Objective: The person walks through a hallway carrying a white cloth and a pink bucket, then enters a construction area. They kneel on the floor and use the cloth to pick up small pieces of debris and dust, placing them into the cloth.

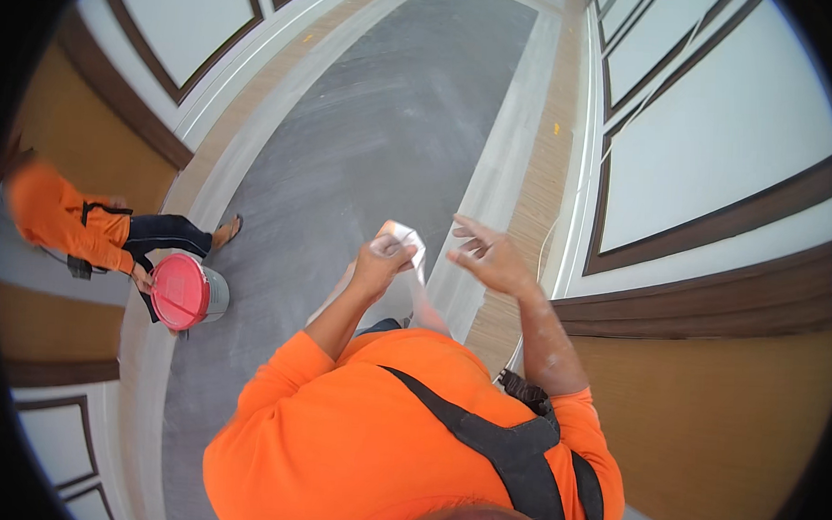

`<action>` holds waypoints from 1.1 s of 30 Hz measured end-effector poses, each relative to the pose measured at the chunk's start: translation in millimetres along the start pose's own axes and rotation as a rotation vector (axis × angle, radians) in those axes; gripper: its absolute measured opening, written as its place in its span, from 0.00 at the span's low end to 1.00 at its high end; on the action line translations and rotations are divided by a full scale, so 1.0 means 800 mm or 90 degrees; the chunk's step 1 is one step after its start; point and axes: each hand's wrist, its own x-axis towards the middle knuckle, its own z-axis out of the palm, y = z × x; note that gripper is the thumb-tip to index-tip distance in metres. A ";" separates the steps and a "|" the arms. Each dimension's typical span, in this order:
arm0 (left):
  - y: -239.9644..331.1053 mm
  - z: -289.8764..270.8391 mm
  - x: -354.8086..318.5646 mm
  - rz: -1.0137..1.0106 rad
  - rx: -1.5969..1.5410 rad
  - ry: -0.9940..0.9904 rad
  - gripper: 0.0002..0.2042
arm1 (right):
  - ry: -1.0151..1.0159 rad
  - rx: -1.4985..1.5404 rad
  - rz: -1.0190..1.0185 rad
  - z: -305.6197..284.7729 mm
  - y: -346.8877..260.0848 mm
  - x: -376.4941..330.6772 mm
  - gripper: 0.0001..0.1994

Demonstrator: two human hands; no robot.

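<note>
Pinched in my left hand (380, 262) is a thin, shiny whitish plastic sheet or bag (410, 234); which of the two I cannot tell. Its edge stands above my fingers, and a pale, see-through part hangs down in front of my body. Just right of it, my right hand (495, 259) is held with fingers stretched and apart, nothing in them. Pale smears mark the right forearm. Both hands are in the air above the floor.
At the left, another person (87, 221) in an orange top holds a large bucket with a red lid (178, 291). Grey floor (366, 121) runs ahead, bordered by pale strips and wood-look planks. Panelled walls (714, 133) stand on both sides; a white cable (655, 94) hangs at right.
</note>
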 end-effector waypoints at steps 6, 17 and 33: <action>0.119 0.117 0.185 0.059 0.124 -0.134 0.12 | 0.212 0.113 0.036 -0.073 0.036 0.115 0.28; 0.288 0.256 0.541 0.072 0.140 -0.001 0.19 | 0.131 0.035 -0.104 -0.344 0.090 0.436 0.34; 0.505 0.488 1.181 0.063 -0.047 0.047 0.18 | 0.072 -0.022 0.009 -0.750 0.301 0.986 0.12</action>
